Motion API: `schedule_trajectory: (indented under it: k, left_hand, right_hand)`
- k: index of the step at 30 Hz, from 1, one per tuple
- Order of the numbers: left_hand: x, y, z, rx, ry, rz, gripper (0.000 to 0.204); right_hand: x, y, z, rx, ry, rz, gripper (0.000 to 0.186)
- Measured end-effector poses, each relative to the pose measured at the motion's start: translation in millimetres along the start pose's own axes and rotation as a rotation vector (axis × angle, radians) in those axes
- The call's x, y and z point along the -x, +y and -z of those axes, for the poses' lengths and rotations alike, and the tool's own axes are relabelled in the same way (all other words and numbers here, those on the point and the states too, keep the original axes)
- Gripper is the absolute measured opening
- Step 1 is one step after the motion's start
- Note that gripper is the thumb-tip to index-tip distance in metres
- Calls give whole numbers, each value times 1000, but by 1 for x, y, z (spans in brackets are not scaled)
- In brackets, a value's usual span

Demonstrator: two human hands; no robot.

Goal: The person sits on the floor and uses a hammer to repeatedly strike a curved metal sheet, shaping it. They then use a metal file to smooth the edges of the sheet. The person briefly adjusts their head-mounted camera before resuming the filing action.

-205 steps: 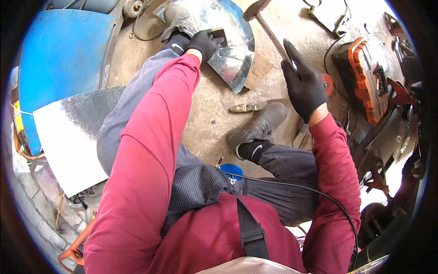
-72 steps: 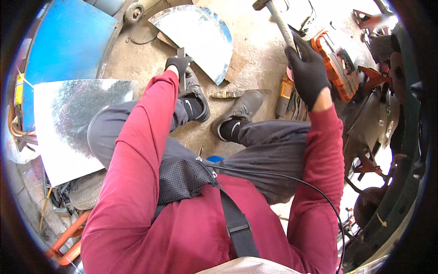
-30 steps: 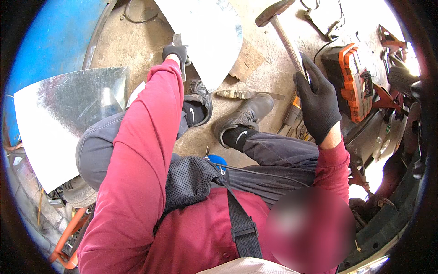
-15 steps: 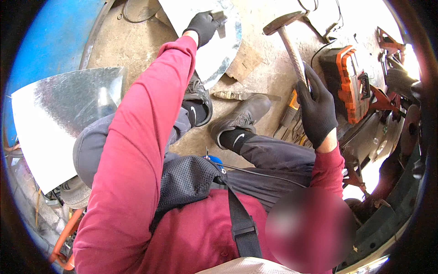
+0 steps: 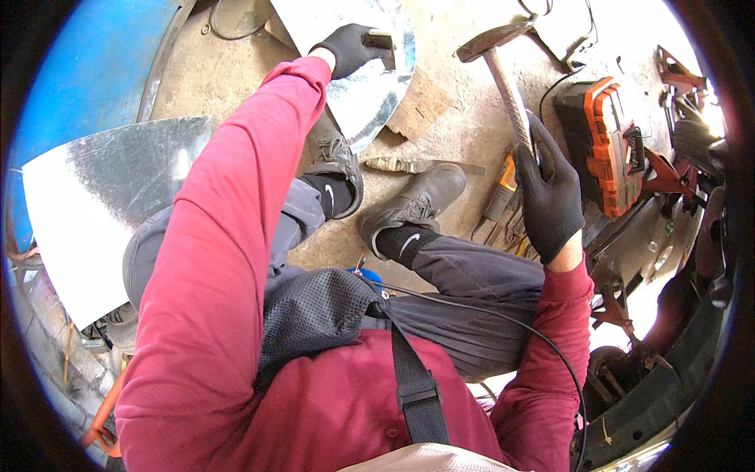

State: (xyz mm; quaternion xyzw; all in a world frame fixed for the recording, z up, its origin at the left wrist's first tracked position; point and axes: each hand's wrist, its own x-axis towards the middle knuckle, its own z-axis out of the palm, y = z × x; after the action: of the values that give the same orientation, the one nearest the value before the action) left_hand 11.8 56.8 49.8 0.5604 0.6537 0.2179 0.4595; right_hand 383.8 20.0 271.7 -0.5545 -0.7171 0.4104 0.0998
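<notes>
My left hand [image 5: 346,52], in a black glove, is closed around a small angled piece of metal [image 5: 383,39]. It is over a shiny sheet of metal [image 5: 354,106] with a curved edge, at the top of the view. A hammer [image 5: 506,82] is in my right hand [image 5: 552,193], also gloved in black. The fingers wrap its handle near the lower end, and the head points up and away, above the floor. The sheet lies just beyond my shoes.
Another bright metal sheet [image 5: 110,189] is at the left, beside a blue panel [image 5: 102,79]. A knife-like tool with a wrapped handle [image 5: 405,164], cardboard [image 5: 421,106] and a yellow-and-grey tool [image 5: 501,189] lie on the floor. A black-and-orange toolbox [image 5: 602,145] stands at the right.
The angled metal piece has turned in my left hand and shifted slightly down and to the right over the sheet. My right hand with the hammer has barely moved.
</notes>
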Motion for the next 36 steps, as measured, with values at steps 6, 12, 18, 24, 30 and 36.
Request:
schedule_trajectory:
  k: [6, 12, 18, 24, 30, 36]
  left_hand:
    - [8, 4, -2, 26, 1, -34, 26]
    - [2, 1, -6, 26, -15, -56, 29]
    - [3, 8, -22, -87, 81, -28, 30]
    - [11, 28, -39, -193, 86, -26, 27]
    - [18, 26, -40, -114, 112, -57, 30]
    - [17, 22, -43, -241, 160, -43, 29]
  right_hand:
    - [3, 3, -4, -4, 17, 55, 49]
    - [2, 4, -6, 27, -1, 44, 49]
    - [-6, -18, -17, 74, -52, 42, 49]
    - [-34, 0, -61, 81, 22, 330, 50]
    - [-37, -11, -61, 150, 24, 248, 51]
    - [-32, -56, -52, -40, 313, 519, 50]
